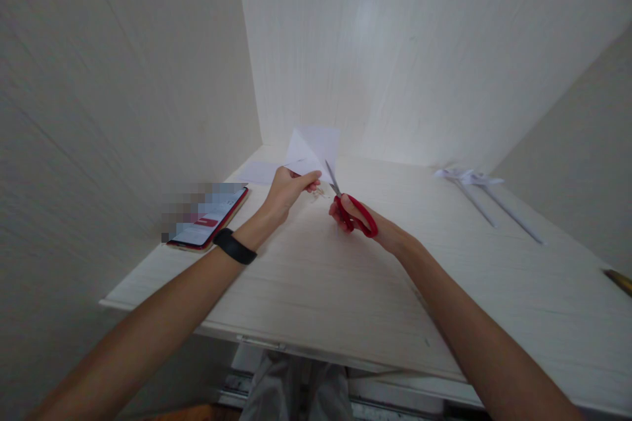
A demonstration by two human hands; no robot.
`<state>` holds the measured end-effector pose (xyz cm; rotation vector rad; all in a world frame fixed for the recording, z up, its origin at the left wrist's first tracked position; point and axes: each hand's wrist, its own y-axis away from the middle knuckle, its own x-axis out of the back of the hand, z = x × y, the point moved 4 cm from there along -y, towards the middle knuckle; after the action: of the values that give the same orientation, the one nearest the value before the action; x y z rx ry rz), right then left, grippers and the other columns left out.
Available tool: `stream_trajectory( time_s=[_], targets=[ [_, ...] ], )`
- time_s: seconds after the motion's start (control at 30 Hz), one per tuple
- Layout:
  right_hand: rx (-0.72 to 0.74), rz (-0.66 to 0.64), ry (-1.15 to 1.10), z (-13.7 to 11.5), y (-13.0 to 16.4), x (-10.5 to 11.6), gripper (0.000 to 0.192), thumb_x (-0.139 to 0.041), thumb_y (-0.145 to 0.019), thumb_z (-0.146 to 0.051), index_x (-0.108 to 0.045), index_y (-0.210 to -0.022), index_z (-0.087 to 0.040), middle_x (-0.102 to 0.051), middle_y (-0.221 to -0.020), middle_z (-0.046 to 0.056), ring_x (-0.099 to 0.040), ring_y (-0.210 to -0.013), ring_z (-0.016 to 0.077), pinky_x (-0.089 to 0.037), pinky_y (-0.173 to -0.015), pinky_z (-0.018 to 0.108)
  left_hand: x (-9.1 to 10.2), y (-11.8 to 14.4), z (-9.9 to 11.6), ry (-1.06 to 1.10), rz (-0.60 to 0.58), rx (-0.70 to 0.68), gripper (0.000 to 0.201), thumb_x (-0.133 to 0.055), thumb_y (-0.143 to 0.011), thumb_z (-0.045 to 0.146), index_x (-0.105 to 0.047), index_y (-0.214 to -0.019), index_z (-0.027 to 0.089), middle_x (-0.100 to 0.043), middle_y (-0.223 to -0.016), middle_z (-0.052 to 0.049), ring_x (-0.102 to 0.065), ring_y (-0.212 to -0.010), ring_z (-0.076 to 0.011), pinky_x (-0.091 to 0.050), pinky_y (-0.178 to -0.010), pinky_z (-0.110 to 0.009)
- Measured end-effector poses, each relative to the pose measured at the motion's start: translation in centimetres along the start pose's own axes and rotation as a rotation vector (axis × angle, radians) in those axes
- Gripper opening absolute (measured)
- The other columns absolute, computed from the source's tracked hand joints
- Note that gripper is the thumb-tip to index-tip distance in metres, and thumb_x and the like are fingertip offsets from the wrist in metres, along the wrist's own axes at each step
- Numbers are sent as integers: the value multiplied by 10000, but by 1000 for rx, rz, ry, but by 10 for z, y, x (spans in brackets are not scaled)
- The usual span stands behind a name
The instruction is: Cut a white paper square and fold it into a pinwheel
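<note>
Now, left hand (pixel 288 189) pinching paper (pixel 316 147), right hand (pixel 356 218) gripping red scissors (pixel 351 209), blades seemingly parted.

Red-handled scissors (pixel 356 213) with grey blades, white folded paper (pixel 312 148), black wristband (pixel 235 247), red-edged phone (pixel 210 220) showing a white screen with a red bar, pale wood-grain desk (pixel 345 276), white paper pinwheels (pixel 469 177) lying on white sticks

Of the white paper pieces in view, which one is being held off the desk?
The folded white sheet pinched in the left hand, meeting the red scissors' blades. The flat sheet behind and the rolled paper sticks lie on the desk.
</note>
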<state>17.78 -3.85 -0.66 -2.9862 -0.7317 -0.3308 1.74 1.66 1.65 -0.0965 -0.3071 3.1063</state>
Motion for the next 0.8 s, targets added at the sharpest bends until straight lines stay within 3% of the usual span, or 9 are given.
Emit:
stream_trajectory(
  time_s=[0.8],
  targets=[
    [0, 12, -53, 0, 0, -2, 581, -425, -823, -773, -507, -787, -198, -458, -680, -24, -409, -557, 111, -315, -541, 275, 0, 1, 2, 1, -30, -23, 251, -766, -666, 311, -641, -515, 154, -644, -539, -20, -547, -514, -116, -425, -561, -249]
  ],
)
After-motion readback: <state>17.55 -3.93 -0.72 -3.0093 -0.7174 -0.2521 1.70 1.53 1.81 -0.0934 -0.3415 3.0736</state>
